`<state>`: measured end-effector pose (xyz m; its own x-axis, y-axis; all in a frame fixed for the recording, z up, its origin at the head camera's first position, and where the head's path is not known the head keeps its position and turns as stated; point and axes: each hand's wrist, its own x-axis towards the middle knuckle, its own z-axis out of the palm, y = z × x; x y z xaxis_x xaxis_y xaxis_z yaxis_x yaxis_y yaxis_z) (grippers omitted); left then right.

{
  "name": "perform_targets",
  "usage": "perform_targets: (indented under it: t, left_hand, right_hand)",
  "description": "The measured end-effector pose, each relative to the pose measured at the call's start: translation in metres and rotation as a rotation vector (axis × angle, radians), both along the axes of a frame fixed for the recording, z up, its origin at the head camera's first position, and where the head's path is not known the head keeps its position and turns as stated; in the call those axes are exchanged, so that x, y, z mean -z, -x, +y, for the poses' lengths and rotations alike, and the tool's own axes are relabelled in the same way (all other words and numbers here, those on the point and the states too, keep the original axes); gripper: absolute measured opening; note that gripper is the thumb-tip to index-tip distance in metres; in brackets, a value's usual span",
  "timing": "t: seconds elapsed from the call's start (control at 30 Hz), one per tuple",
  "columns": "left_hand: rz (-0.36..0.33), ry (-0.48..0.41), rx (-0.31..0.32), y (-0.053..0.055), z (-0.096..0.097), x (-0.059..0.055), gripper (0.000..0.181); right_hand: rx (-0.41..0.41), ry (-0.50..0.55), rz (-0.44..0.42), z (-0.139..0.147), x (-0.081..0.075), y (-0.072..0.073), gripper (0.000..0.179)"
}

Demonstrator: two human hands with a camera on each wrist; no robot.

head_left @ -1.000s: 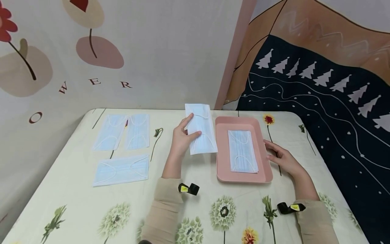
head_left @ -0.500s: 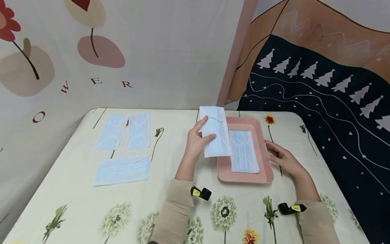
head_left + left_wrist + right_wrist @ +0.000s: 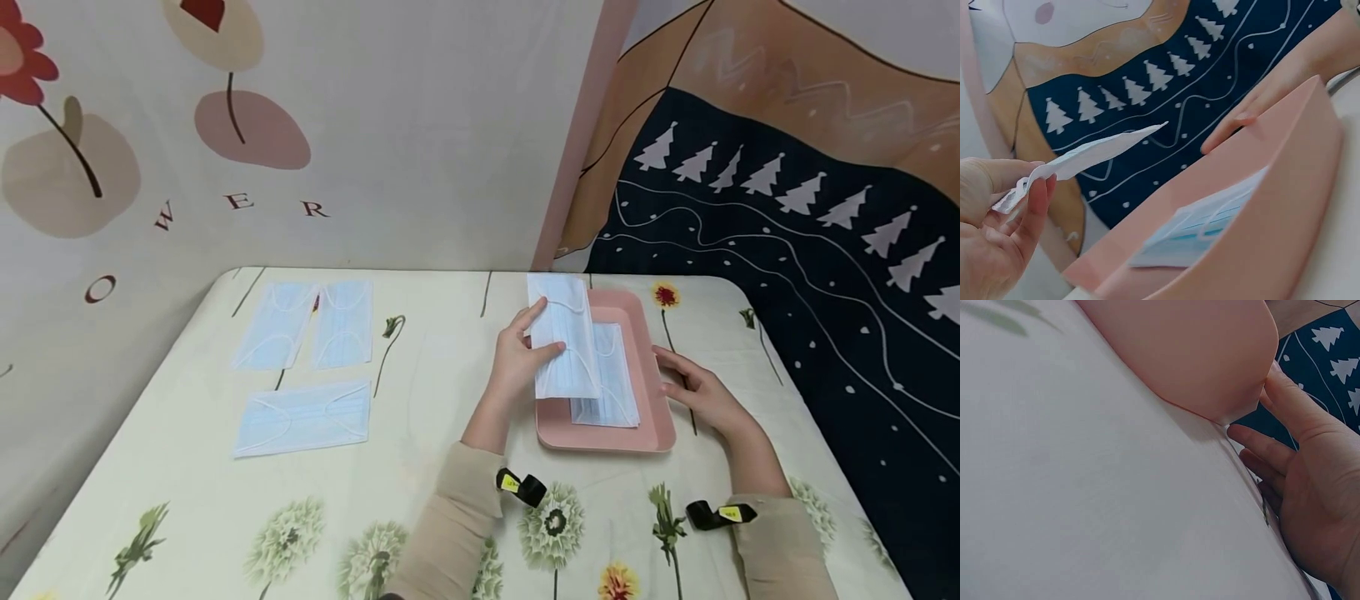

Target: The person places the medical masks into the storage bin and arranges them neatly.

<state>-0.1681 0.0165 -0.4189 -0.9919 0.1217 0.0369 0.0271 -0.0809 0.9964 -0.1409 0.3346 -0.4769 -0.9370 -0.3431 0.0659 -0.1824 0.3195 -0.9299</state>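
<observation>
My left hand (image 3: 519,357) pinches a light blue face mask (image 3: 566,337) by its left edge, thumb on top and fingers beneath. In the left wrist view the held mask (image 3: 1085,153) appears nearly edge-on, raised above the pink tray (image 3: 1279,187). Inside the tray (image 3: 555,435) lies another face mask (image 3: 621,392), partly covered by the held one in the head view. My right hand (image 3: 701,392) is at the tray's right side, its relaxed fingertips against the outer wall. The right wrist view shows that hand (image 3: 1316,469) with thumb and fingers spread beside the tray (image 3: 1204,356).
Toward the left of the table, two masks (image 3: 276,325) (image 3: 342,325) lie side by side, with a third mask (image 3: 302,419) sideways in front of them. A flower-print cloth (image 3: 442,417) covers the table. A pale wall (image 3: 412,142) rises behind it.
My left hand has carried the mask rightward from beside the tray to over its left part, overlapping the mask inside. The right hand and the tray have stayed in place.
</observation>
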Motion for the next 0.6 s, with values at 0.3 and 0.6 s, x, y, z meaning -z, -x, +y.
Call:
perform_targets:
  t: [0.3, 0.6]
  left_hand:
    - [-0.021, -0.018, 0.010, -0.006, 0.027, 0.008, 0.073]
    - [0.006, 0.065, -0.006, -0.008, 0.051, 0.017, 0.074]
  right_hand:
    - [0.001, 0.001, 0.009, 0.002, 0.001, 0.000, 0.059]
    - [0.009, -0.010, -0.017, 0.000, 0.000, 0.001, 0.060]
